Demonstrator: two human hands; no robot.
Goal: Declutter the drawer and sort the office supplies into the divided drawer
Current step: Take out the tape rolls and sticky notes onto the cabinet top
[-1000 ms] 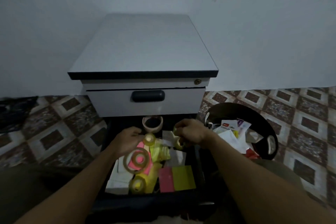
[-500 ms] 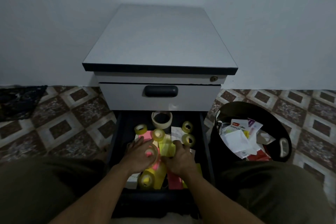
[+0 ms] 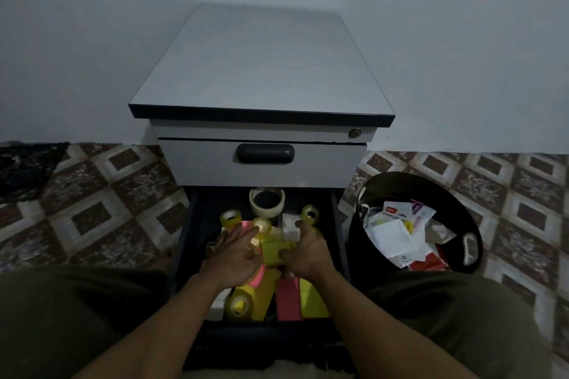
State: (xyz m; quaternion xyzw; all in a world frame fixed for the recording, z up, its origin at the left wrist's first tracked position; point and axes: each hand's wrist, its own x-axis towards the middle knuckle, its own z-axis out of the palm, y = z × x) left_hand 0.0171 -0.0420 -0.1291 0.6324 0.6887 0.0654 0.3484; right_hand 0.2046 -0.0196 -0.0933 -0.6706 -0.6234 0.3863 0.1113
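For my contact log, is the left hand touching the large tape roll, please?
Apart: head view shows a clear gap between left hand and large tape roll.

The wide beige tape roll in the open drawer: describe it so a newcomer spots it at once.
Find the grey cabinet against the wall; below its closed upper drawer, a dark lower drawer is pulled open. At the back of that drawer, near the middle, sits the wide beige tape roll. It is broader and paler than the small yellow tape rolls nearby, with a dark hollow.
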